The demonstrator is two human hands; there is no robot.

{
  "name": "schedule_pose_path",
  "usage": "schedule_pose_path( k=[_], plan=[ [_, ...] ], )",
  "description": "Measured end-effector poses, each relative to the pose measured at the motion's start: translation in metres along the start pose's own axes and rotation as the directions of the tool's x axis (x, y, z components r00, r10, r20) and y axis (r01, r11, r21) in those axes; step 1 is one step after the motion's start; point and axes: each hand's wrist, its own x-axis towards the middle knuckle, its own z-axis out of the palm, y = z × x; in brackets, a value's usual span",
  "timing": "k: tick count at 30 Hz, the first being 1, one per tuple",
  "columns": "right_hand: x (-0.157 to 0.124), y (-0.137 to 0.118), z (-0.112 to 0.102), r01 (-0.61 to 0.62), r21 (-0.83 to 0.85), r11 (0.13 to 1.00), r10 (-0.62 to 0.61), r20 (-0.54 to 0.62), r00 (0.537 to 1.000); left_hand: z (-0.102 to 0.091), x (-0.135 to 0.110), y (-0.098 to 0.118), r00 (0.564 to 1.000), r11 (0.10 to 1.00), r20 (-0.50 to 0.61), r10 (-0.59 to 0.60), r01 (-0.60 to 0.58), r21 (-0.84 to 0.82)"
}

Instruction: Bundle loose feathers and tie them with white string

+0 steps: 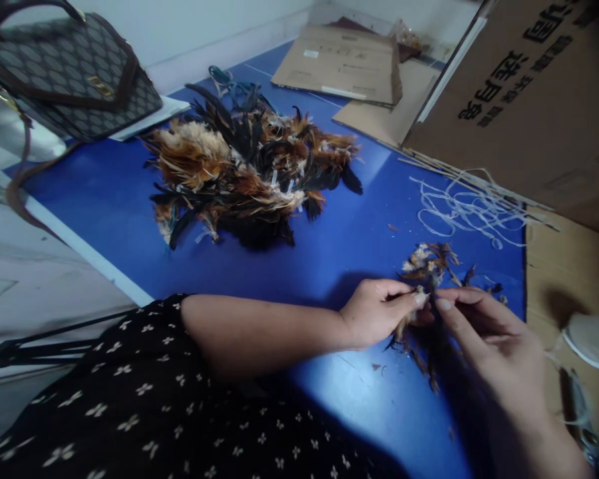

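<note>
My left hand [377, 313] pinches a small bunch of brown and pale feathers [404, 329] between thumb and fingers, with the feathers hanging below the grip. Close beside it, my right hand [499, 346] has its thumb and forefinger brought together at a dark sliver. What that pinch holds is too small to make out. Just beyond the hands, loose brown and white feathers [424, 259] lie on the blue tabletop [374, 219]. A large heap of brown, black and cream feathers [249, 166] spreads over the table to the left, some bunches showing pale ties.
Tangled white string [459, 206] and thin sticks lie beside a big cardboard box [539, 100] at right. Flattened cardboard [344, 63] is at the back. A patterned handbag [74, 73] stands at far left. A white cup [596, 339] and scissors [582, 412] sit at lower right.
</note>
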Motion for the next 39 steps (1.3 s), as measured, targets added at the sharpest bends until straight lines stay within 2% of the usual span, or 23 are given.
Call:
schedule_pose_path(
  k=[4,6,9,11,15,18,24,29,32,34,36,37,39],
  plan=[
    [-0.001,0.004,-0.003,-0.001,0.011,1.000,-0.001,0.116,0.993,0.003,-0.002,0.005,0.991,0.992,0.058,-0.124,0.126,-0.031],
    [0.001,0.004,-0.004,0.035,-0.013,0.999,-0.033,0.101,0.994,0.004,-0.004,0.010,0.985,0.988,0.089,-0.149,0.152,-0.026],
    [0.006,0.004,-0.006,0.119,-0.073,0.990,-0.116,0.052,0.992,0.004,-0.005,0.016,0.982,0.991,0.128,-0.136,0.134,0.022],
    [0.009,0.005,-0.008,0.154,-0.101,0.983,-0.148,0.060,0.987,0.003,-0.005,0.016,0.980,0.988,0.133,-0.148,0.138,0.075],
    [0.010,0.010,-0.009,0.168,-0.103,0.980,-0.165,0.038,0.986,-0.001,-0.006,0.016,0.979,0.972,0.120,-0.168,0.144,0.185],
    [0.010,0.012,-0.009,0.174,-0.092,0.981,-0.173,0.014,0.985,-0.001,-0.007,0.017,0.971,0.968,0.137,-0.196,0.170,0.183],
    [0.011,0.009,-0.008,0.308,-0.085,0.948,-0.299,0.102,0.949,-0.001,-0.006,0.013,0.969,0.980,0.154,-0.194,0.185,0.073],
    [0.011,0.005,-0.008,0.335,-0.064,0.940,-0.320,0.176,0.931,-0.006,-0.006,0.004,0.968,0.977,0.162,-0.191,0.172,0.125],
    [0.014,0.004,-0.017,0.365,-0.085,0.927,-0.339,0.227,0.913,-0.008,-0.005,0.002,0.972,0.983,0.174,-0.161,0.141,0.118],
    [0.019,0.007,-0.031,0.384,-0.180,0.906,-0.359,0.159,0.920,-0.008,-0.002,0.002,0.977,0.988,0.158,-0.140,0.128,0.083],
    [0.025,0.016,-0.049,0.348,-0.391,0.852,-0.383,-0.014,0.924,-0.009,0.001,0.003,0.984,0.992,0.135,-0.119,0.114,0.046],
    [0.028,0.023,-0.058,0.302,-0.511,0.805,-0.402,-0.095,0.911,-0.009,0.002,0.002,0.986,0.994,0.127,-0.108,0.105,0.033],
    [0.033,0.037,-0.072,0.228,-0.691,0.686,-0.419,-0.118,0.900,-0.010,0.004,0.001,0.988,0.996,0.124,-0.086,0.085,0.015]
  ],
)
